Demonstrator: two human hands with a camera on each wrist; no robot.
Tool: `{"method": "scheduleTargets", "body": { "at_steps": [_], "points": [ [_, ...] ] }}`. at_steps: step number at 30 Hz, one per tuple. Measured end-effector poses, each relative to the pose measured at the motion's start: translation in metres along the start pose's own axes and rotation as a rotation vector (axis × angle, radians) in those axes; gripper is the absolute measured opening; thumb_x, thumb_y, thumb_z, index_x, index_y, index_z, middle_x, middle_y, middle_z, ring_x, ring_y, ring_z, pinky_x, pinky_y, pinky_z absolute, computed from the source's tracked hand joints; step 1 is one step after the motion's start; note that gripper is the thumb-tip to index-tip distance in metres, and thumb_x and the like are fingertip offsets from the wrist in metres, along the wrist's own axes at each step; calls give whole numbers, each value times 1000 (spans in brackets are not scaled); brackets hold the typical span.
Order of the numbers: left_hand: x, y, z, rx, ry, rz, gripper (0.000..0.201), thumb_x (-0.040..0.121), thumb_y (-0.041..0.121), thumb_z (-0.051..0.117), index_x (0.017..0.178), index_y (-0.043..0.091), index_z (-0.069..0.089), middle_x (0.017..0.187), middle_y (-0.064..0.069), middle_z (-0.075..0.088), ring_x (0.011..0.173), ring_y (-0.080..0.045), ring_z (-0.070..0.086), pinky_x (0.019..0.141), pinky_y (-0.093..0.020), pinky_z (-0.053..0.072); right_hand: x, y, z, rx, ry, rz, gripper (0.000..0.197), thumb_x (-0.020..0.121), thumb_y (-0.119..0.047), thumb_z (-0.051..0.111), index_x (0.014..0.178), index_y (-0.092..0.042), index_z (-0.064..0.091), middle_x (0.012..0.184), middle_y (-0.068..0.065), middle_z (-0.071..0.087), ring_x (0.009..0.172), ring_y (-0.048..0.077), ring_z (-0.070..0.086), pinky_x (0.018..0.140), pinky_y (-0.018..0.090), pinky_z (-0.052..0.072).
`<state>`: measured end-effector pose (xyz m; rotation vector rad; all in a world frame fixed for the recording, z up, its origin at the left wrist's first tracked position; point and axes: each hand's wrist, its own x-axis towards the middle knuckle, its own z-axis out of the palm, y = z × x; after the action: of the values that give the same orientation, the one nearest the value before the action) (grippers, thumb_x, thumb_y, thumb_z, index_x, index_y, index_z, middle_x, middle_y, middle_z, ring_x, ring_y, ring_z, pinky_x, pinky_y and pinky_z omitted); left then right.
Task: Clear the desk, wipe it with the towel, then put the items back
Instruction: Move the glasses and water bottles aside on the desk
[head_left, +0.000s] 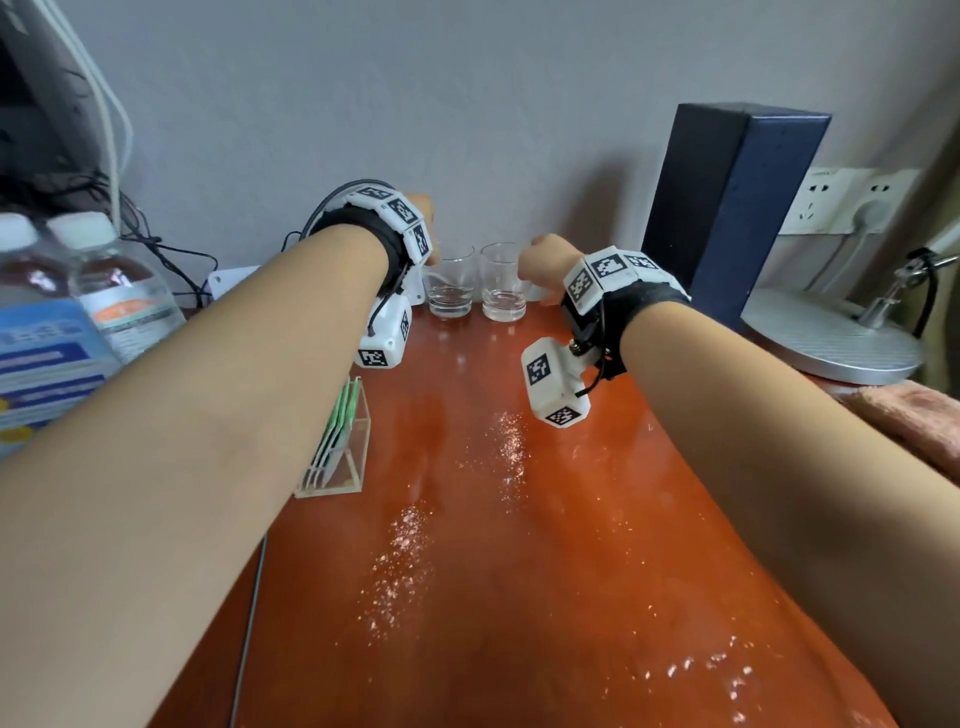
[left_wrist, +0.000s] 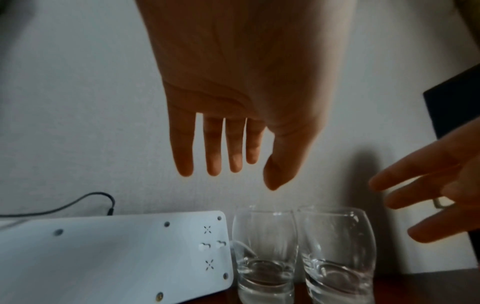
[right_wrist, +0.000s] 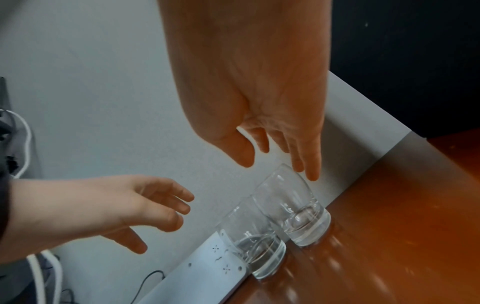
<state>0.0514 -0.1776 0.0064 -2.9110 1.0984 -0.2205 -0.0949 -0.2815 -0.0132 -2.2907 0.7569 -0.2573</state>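
Clearing step, looks like: left hand (left_wrist: 233, 92) and right hand (right_wrist: 254, 98) hovering fingers-loose, empty, above two glasses (head_left: 475, 283) at far edge. Next: grab one each, gently.

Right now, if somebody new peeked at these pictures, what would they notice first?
Probably the two hands, the left hand and the right hand, both open with fingers spread, hovering above two clear glasses that stand side by side at the back of the desk by the wall. Next, the white crumbs sprinkled over the shiny orange-brown desk top nearer the person.
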Motion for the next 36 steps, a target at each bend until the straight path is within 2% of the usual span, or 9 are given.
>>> {"method": "scheduleTargets", "body": {
  "at_steps": [3,6,8,10,17,19,26,33,36],
  "points": [
    [-20,-5,-11,-76,26,2,36,69,23,65,63,28,30,81,-2,43,72,-22,39,64,-25,31,-13,-15,-1,5,2,-20,13,92,-4,43,88,-4,56,96,13,59,93,23,56,58,21,45],
    [-51,-6,-24,-115,49,-10,24,72,20,62,66,26,39,82,-3,46,73,-23,40,66,-26,33,-31,-25,-1,18,-27,-41,27,91,-4,46,115,0,58,107,13,61,106,27,61,72,30,51],
    [-72,-9,-33,-148,82,-28,12,75,20,63,85,23,57,87,-7,56,78,-27,51,72,-29,41,-44,-33,0,17,-52,-71,34,92,-5,47,125,0,54,122,13,60,112,27,60,83,30,52],
    [-86,-16,-38,-162,117,-36,30,79,20,63,109,18,63,106,-8,64,99,-31,59,85,-32,46,-55,-42,2,6,-64,-112,32,94,-5,44,124,1,55,124,14,61,111,25,62,91,32,52],
    [-134,-43,-61,-222,194,-99,33,85,17,60,117,11,62,119,-9,63,111,-27,57,91,-32,45,-86,-72,18,68,-69,-229,31,93,-5,42,117,0,62,88,5,57,88,21,56,65,28,51],
    [-148,-53,-67,-239,215,-109,32,85,16,59,116,10,62,119,-8,64,111,-26,58,91,-31,44,-95,-84,26,81,-79,-266,29,92,-7,45,115,-3,63,77,-1,54,86,19,52,66,27,49],
    [-185,-85,-78,-217,245,-147,30,87,14,57,116,9,63,119,-8,64,111,-26,58,91,-31,44,-117,-119,51,58,-152,-354,30,92,-8,43,114,-2,62,94,7,54,82,17,50,60,26,47],
    [-210,-120,-83,-178,242,-185,30,85,13,57,114,10,63,116,-9,64,108,-27,58,92,-33,45,-125,-140,71,49,-209,-408,26,91,-8,43,107,-7,63,83,4,52,84,19,49,58,25,46],
    [-219,-143,-81,-160,281,-212,38,83,15,58,121,11,57,119,-8,61,110,-27,56,89,-33,44,-124,-148,82,40,-228,-432,20,90,-9,43,99,-13,60,93,6,54,84,20,49,57,25,46]
  ]
}}
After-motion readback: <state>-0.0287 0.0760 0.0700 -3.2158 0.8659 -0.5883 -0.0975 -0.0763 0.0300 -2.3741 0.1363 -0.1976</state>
